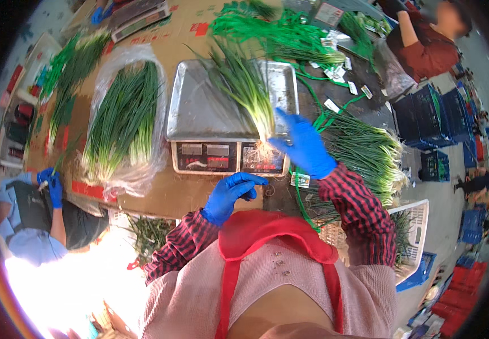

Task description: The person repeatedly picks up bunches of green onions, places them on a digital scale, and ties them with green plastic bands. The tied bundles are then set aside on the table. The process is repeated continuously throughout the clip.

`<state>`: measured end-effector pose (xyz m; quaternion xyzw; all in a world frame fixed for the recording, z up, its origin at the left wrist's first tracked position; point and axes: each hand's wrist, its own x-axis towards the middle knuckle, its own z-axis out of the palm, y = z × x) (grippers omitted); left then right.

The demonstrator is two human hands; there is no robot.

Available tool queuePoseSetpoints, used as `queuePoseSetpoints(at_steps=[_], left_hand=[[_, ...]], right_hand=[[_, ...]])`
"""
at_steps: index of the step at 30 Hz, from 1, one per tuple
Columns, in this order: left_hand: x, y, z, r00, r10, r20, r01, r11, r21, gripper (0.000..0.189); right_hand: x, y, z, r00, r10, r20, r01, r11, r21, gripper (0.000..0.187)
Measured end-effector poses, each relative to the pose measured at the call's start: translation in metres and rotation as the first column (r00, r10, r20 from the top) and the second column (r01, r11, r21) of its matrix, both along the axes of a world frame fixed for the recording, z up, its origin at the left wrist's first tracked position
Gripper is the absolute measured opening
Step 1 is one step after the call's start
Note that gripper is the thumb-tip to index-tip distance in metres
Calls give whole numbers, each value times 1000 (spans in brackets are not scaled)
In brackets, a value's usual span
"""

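Observation:
A bunch of green onions (251,91) lies over the metal pan of a weighing scale (198,106), its roots over the scale's front panel. My right hand (306,142), in a blue glove, is beside the white ends with its fingers spread; whether it touches them is hard to tell. My left hand (234,195), also gloved in blue, is just below the scale with its fingers curled and nothing visible in them. To the left, more green onions (121,118) rest on a clear plastic bag (155,156). A large pile of green onions (367,156) lies at the right.
Green tying bands with tags (282,34) lie at the back right. A co-worker's gloved hands (52,184) are at the left, another person (426,46) at the upper right. A white plastic crate (422,229) stands at the lower right, blue crates (422,112) beyond the table.

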<state>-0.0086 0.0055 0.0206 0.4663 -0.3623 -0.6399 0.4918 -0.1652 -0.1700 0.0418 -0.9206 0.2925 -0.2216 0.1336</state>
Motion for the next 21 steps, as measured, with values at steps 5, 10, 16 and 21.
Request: queuePoseSetpoints(at_steps=[5,10,16,21], left_hand=[[0,7,-27,1000,-17,-15,16,1000,-14,27],[-10,-12,-40,985,-11,-171,24,997,77,26],[-20,-26,-30,978,1,-211,21,995,102,22],[-13,-24,-26,990,-10,-137,25,994,109,24]], right_hand=[[-38,-13,6,949,-236,208,221,971,93,37],[-27,14,6,929,-302,212,253,940,229,26],[33,22,-4,952,-301,-46,291,943,-159,35],[47,0,-26,929,-353,-108,330,926,-185,29]])
